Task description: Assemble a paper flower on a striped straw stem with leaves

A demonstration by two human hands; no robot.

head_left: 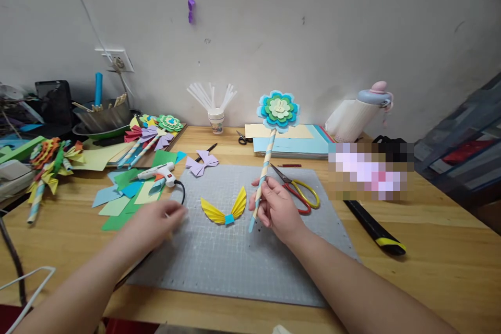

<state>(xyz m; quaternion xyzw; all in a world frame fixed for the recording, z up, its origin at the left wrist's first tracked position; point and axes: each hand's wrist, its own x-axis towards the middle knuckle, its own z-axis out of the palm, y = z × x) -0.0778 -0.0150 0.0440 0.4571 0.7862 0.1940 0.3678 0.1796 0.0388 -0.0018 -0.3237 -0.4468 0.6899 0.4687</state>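
Right hand: fingers [270,201] closed round the lower part of a cream-and-blue striped stem [267,154]; thumb on top, right hand [284,211] over the grey cutting mat [219,266].
Layered paper flower: head [279,109] in blues and greens at the stem's upper end; whole piece stands near upright, leaning slightly right. Cannot tell whether the stem's lower tip touches the mat.
Left hand: left hand [160,222] motion-blurred, fingers partly curled, at the mat's left side; cannot tell whether it grips anything.
Yellow pleated wings: a V-shaped pair joined by a blue square [229,219], lying on the mat between the hands.
Glue gun: white glue gun [158,171] on its side among green and blue paper scraps [117,206], beyond the left hand.
Scissors: red-and-yellow-handled scissors [287,182] just beside the right hand, on the mat.
Lilac bow: folded paper bow [201,164] at the mat's far edge.
Back of table: paper cup [216,123] with white sticks [213,96]; stacked coloured sheets [291,145] to its right.
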